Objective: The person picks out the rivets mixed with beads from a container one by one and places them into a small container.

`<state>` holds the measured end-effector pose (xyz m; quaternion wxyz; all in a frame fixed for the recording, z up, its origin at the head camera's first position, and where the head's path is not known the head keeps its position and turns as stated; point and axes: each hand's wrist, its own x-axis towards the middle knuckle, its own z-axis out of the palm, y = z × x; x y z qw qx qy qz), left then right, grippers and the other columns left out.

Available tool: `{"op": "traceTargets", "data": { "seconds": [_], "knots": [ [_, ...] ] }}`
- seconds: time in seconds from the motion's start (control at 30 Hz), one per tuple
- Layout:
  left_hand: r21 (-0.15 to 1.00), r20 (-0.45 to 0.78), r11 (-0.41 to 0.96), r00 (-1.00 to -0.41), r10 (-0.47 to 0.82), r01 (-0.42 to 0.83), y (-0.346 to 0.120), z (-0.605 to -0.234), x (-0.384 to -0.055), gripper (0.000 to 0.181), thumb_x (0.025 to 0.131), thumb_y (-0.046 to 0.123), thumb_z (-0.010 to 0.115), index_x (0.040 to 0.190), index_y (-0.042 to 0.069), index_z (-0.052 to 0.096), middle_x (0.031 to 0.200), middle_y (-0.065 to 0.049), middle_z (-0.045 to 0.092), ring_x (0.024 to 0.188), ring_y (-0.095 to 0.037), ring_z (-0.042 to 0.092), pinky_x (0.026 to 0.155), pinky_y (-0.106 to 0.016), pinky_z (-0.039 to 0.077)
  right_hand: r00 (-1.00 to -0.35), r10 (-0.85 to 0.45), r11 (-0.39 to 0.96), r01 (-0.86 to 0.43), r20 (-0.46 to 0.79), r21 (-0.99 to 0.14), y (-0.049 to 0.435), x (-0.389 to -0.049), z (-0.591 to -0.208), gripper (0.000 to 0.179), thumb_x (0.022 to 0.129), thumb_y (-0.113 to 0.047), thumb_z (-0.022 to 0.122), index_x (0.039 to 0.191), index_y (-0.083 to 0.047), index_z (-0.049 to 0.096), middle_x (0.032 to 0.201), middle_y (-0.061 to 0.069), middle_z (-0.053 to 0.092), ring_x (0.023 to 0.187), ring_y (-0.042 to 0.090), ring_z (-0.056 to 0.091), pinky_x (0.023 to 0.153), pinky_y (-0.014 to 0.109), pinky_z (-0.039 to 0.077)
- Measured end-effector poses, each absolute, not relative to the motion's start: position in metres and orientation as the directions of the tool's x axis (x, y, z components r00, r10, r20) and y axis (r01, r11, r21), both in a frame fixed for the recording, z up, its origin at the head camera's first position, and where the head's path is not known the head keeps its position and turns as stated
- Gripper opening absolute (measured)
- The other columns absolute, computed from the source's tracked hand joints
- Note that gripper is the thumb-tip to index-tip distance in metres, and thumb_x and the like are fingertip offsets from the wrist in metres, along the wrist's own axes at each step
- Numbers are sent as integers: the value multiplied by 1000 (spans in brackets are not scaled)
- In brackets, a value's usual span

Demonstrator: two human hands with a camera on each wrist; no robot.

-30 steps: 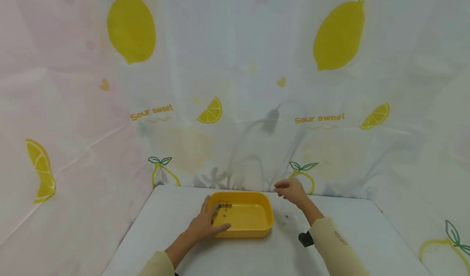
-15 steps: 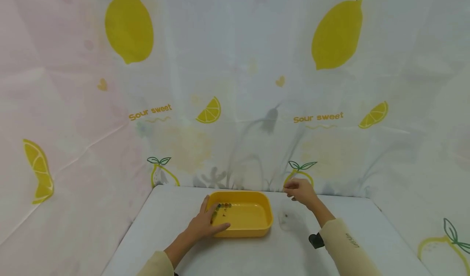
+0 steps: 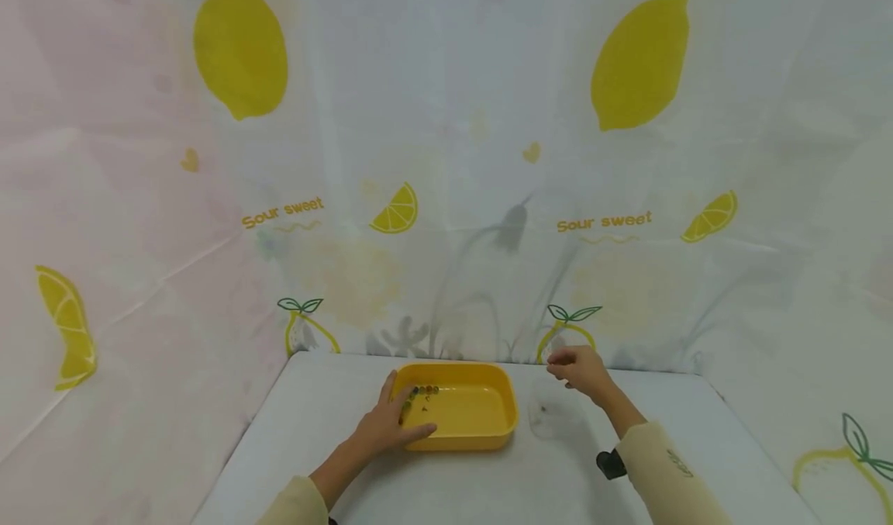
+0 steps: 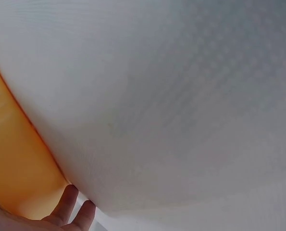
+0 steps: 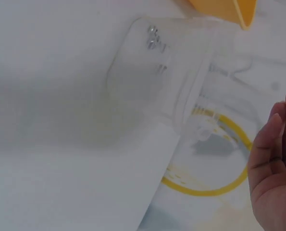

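Observation:
My left hand holds the left end of a yellow plastic tub, thumb reaching over the front rim. In the left wrist view, two fingertips show at the foot of the tub's outer wall. Inside the tub, several small glassy marbles line the back left corner. A clear plastic jar stands right of the tub, with a few small shiny balls near its bottom. Raised above the jar, my right hand has thumb and fingertips together; I cannot tell whether something small is between them.
The tub and jar stand on a white tabletop. Close behind it hangs a pale cloth printed with lemons, and more cloth closes in the left side. A black wrist device sits by the right sleeve.
My right hand has moved rightward, away from the tub's back right corner to above the jar, then slightly lower. The left hand stays on the tub.

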<state>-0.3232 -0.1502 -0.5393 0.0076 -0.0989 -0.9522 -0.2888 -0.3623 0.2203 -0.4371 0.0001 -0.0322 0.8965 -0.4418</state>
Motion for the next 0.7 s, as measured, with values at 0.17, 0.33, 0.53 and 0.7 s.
{"op": "traceTargets", "data": {
  "seconds": [0.17, 0.33, 0.53, 0.7],
  "knots": [
    [542, 85, 815, -978, 190, 206, -150, -539, -323, 97, 67, 77, 56, 142, 20, 36, 156, -11, 1, 109, -39, 53, 81, -55, 45, -997, -59, 608, -70, 43, -791, 232, -357, -440, 19, 84, -16, 66, 98, -3, 68, 90, 10, 68, 76, 15, 60, 63, 31, 51],
    [542, 78, 818, -981, 179, 192, -150, -537, -322, 96, 67, 76, 56, 142, 20, 36, 156, -11, 2, 111, -39, 52, 84, -57, 43, -998, -54, 625, -61, 35, -779, 241, -352, -446, 20, 85, -17, 65, 100, -3, 68, 91, 9, 68, 76, 15, 59, 62, 30, 48],
    [539, 84, 819, -980, 181, 198, -150, -535, -322, 96, 67, 77, 56, 142, 20, 37, 156, -12, 2, 109, -39, 53, 82, -57, 44, -999, -37, 632, -42, 24, -774, 248, -349, -454, 20, 84, -17, 66, 99, -4, 68, 90, 7, 68, 75, 15, 58, 61, 30, 46],
    [540, 81, 818, -980, 183, 198, -149, -534, -321, 94, 68, 75, 56, 142, 19, 37, 155, -12, 3, 108, -39, 54, 81, -57, 44, -1000, -26, 619, -19, 4, -785, 247, -346, -458, 17, 83, -15, 67, 96, -4, 68, 88, 7, 68, 75, 17, 58, 62, 32, 46]
  ]
}}
